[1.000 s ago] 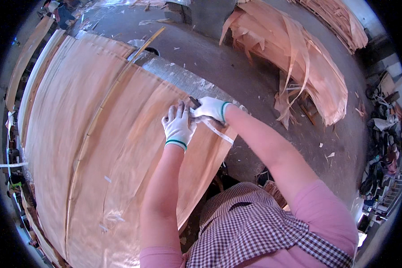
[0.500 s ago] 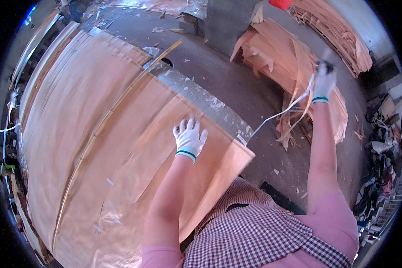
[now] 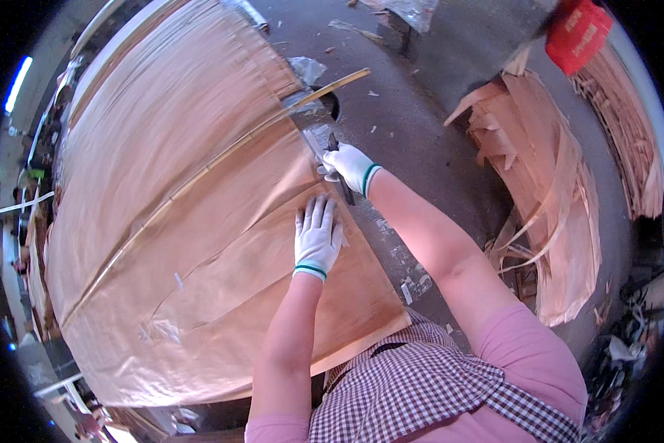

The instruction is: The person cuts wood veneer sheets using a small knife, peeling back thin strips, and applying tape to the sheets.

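Note:
A broad stack of tan wood veneer sheets (image 3: 221,229) spreads in front of me and to the left. My left hand (image 3: 317,235), in a white glove with a green cuff line, lies flat on the top sheet, fingers stretched out, near the right edge. Beyond it, my gloved right hand (image 3: 349,167) is closed around a dark handheld tool (image 3: 333,142) at that same edge. The tool's exact kind is mostly hidden by the fingers. A short pale strip (image 3: 313,143) shows just beside it. A thin bamboo-like stick (image 3: 221,158) lies across the sheets.
Torn veneer scraps (image 3: 542,192) are heaped on the floor at right, with another veneer pile (image 3: 627,133) behind. A red bag or sheet (image 3: 579,35) lies at the upper right. A grey block (image 3: 472,48) stands at the back. Mixed clutter (image 3: 627,354) fills the lower right.
My right hand has swung from over the scraps at right to the veneer edge, still gripping the tool. The long white strip trailing from it no longer shows. The view has turned.

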{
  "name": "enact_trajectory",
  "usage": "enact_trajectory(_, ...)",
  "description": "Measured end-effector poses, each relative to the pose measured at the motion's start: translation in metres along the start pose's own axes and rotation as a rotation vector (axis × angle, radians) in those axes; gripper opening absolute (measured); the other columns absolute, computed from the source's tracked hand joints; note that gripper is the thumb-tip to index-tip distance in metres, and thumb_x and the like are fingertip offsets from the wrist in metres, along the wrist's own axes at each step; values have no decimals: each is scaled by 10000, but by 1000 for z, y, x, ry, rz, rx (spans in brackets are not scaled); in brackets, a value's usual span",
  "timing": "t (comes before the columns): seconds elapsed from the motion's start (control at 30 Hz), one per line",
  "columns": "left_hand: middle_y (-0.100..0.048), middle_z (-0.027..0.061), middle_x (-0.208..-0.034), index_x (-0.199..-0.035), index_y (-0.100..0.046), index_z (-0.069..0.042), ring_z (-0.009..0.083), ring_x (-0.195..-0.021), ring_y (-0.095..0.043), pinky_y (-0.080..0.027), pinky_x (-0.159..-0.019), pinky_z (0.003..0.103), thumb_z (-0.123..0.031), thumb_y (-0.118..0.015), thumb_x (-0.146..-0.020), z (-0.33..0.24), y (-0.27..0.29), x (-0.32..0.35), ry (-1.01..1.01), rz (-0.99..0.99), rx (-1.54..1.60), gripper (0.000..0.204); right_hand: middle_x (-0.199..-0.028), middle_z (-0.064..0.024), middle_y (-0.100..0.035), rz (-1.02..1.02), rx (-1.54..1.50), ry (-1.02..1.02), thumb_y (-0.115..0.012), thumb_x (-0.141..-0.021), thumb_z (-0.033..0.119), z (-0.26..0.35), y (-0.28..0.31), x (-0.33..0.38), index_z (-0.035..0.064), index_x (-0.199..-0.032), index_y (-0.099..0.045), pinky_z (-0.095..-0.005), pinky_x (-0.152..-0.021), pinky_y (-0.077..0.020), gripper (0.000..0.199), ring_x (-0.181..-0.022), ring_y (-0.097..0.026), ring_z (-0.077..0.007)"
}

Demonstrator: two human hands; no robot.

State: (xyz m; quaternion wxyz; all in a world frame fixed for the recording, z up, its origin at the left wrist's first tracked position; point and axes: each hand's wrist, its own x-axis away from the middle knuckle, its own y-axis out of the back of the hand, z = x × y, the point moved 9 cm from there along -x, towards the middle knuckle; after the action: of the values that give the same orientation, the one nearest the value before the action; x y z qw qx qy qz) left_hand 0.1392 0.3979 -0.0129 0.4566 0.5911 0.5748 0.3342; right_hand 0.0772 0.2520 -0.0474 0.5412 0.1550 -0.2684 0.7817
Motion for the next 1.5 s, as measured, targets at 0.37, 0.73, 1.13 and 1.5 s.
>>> enact_trajectory(0.37,-509,109,-1282,-1211,-536,-113,326,-1168,-487,-374,-983,474,-203,-648,-804,42,18,4,64,-249,26,432,-679,-33,-608,73,197,-28,-581,-892,141,0,-2,66,18,-836,-605,-238,-475,-406,137,-528,-533,-99)
enact_trajectory(0.73,-440,63,-1419,-1311,-499,-86,282,-1091,-484,-383,-907,438,-283,-547,-840,48,15,-26,156,-12,-158,513,-795,-157,-666,92,1073,210,-584,-818,127,-5,-25,44,24,-920,-637,-418,-633,-510,155,-738,-658,-302)
enact_trajectory(1.13,-388,72,-1441,-1414,-377,-180,300,-1305,-355,-270,-1058,496,-270,-666,-779,162,80,90,583,-146,-194,704,-682,-92,-663,513,911,178,-616,-866,440,-25,-174,94,26,-775,-648,-372,-662,-491,425,-655,-640,-211)
enact_trajectory(1.5,-343,28,-1492,-1386,-424,-148,268,-1339,-341,-229,-1074,471,-369,-480,-898,201,88,145,446,-74,-271,539,-904,-187,-683,533,1333,198,-631,-779,360,-91,-256,40,48,-896,-690,-419,-770,-496,338,-872,-644,-359)
